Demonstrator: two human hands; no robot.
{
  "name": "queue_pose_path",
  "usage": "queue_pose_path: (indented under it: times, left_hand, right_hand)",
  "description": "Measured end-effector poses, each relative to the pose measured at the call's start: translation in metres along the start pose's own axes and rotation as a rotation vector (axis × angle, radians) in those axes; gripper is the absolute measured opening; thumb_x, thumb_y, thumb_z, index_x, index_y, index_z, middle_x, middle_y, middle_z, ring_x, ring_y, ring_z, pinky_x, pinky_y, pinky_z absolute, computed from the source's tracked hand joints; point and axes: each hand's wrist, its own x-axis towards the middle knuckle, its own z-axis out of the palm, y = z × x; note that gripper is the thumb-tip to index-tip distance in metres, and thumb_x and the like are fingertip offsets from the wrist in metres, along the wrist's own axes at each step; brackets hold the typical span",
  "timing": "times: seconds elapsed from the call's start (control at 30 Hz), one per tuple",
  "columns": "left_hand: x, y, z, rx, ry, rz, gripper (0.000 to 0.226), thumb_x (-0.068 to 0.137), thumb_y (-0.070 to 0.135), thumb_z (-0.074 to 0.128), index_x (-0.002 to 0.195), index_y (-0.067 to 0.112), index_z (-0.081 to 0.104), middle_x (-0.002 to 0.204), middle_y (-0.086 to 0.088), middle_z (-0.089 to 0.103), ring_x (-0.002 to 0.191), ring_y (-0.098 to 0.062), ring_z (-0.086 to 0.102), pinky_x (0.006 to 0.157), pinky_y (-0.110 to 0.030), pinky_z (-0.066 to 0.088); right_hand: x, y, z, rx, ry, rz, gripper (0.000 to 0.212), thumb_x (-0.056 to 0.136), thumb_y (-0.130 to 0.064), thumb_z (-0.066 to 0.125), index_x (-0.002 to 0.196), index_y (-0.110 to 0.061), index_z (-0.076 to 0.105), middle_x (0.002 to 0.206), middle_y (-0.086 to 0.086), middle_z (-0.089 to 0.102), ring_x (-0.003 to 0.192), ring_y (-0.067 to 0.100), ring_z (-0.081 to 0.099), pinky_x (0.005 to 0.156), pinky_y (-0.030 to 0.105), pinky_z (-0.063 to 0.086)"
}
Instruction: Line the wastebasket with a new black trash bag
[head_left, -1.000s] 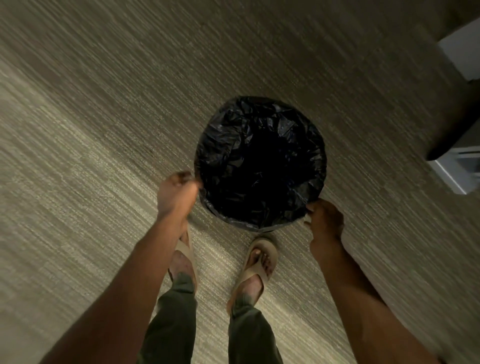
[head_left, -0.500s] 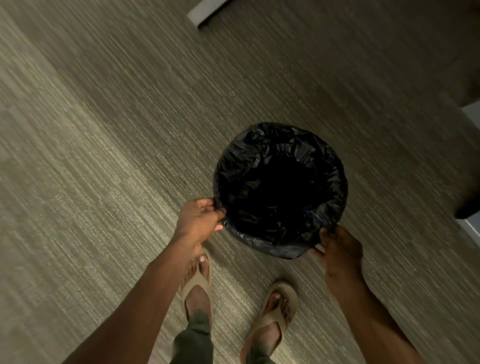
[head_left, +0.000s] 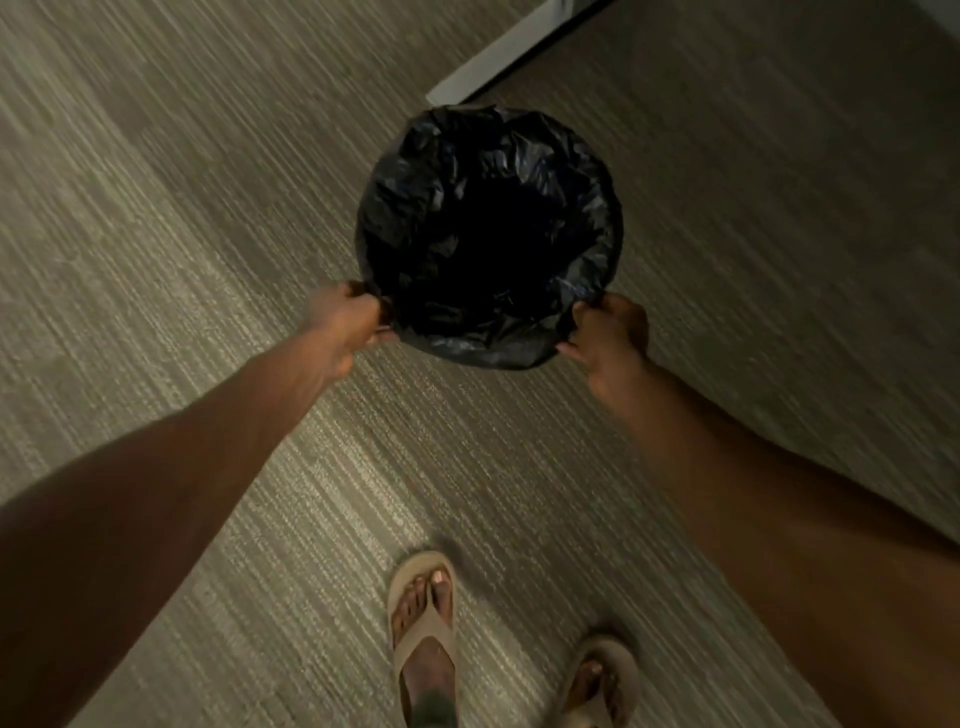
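A round wastebasket (head_left: 493, 358) is in front of me over the carpet, seen from above. A crinkled black trash bag (head_left: 415, 208) lines its inside and folds over the rim all round, so the basket's own wall is covered. My left hand (head_left: 345, 322) grips the bag-covered rim at its near left. My right hand (head_left: 608, 332) grips the rim at its near right. Both arms are stretched forward. The inside of the bag is too dark to see into.
Grey striped carpet (head_left: 182, 260) covers the floor. A white furniture base or board (head_left: 498, 57) runs diagonally just beyond the basket at the top. My two feet in tan sandals (head_left: 423, 623) are on the carpet below, one ahead of the other.
The basket has moved forward, away from my feet and towards the white board. My arms have stretched out, still holding the rim. My feet have stepped.
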Motion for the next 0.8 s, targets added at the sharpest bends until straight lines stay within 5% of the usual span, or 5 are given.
queue_pose_path:
  times: [0.13, 0.37, 0.53, 0.63, 0.8]
  left_hand:
    - [0.033, 0.018, -0.005, 0.031, 0.040, 0.005, 0.007, 0.094, 0.001, 0.064, 0.095, 0.006, 0.070, 0.094, -0.012, 0.074, 0.068, -0.017, 0.072, 0.045, -0.022, 0.056]
    - [0.048, 0.012, -0.001, -0.010, 0.088, 0.012, 0.008, 0.093, 0.000, 0.068, 0.088, 0.006, 0.064, 0.085, -0.010, 0.071, 0.069, -0.017, 0.071, 0.044, -0.024, 0.057]
    - [0.032, 0.013, -0.002, 0.224, 0.159, 0.063, 0.047, 0.093, 0.013, 0.067, 0.138, 0.002, 0.059, 0.117, -0.012, 0.070, 0.099, -0.024, 0.067, 0.090, -0.034, 0.058]
    - [0.001, 0.020, 0.002, 0.386, 0.248, 0.273, 0.054, 0.096, 0.021, 0.063, 0.148, 0.011, 0.050, 0.142, -0.011, 0.060, 0.120, -0.025, 0.060, 0.095, -0.026, 0.041]
    - [-0.051, 0.031, 0.017, 0.622, 0.225, 0.614, 0.070, 0.094, 0.018, 0.059, 0.158, 0.022, 0.034, 0.151, -0.010, 0.045, 0.137, -0.030, 0.046, 0.113, -0.047, 0.043]
  right_hand:
    - [0.027, -0.012, 0.032, 0.000, 0.006, 0.056, 0.027, 0.101, -0.005, 0.058, 0.127, -0.001, 0.067, 0.123, 0.022, 0.069, 0.091, 0.032, 0.067, 0.076, 0.039, 0.061]
    - [0.041, -0.009, 0.041, -0.033, 0.029, 0.114, 0.029, 0.101, -0.007, 0.058, 0.128, -0.007, 0.067, 0.128, 0.019, 0.068, 0.097, 0.033, 0.068, 0.073, 0.040, 0.062]
    - [0.026, -0.021, 0.026, -0.490, 0.147, -0.023, 0.049, 0.105, -0.042, 0.049, 0.139, -0.008, 0.060, 0.137, 0.019, 0.064, 0.116, 0.036, 0.065, 0.097, 0.047, 0.056]
    - [0.005, -0.033, 0.010, -0.777, 0.202, -0.234, 0.063, 0.106, -0.048, 0.042, 0.153, -0.006, 0.041, 0.152, 0.023, 0.048, 0.135, 0.038, 0.051, 0.104, 0.042, 0.045]
    - [-0.047, -0.056, -0.018, -1.062, 0.042, -0.592, 0.072, 0.106, -0.047, 0.044, 0.163, -0.011, 0.017, 0.168, 0.016, 0.026, 0.152, 0.034, 0.028, 0.119, 0.047, 0.029]
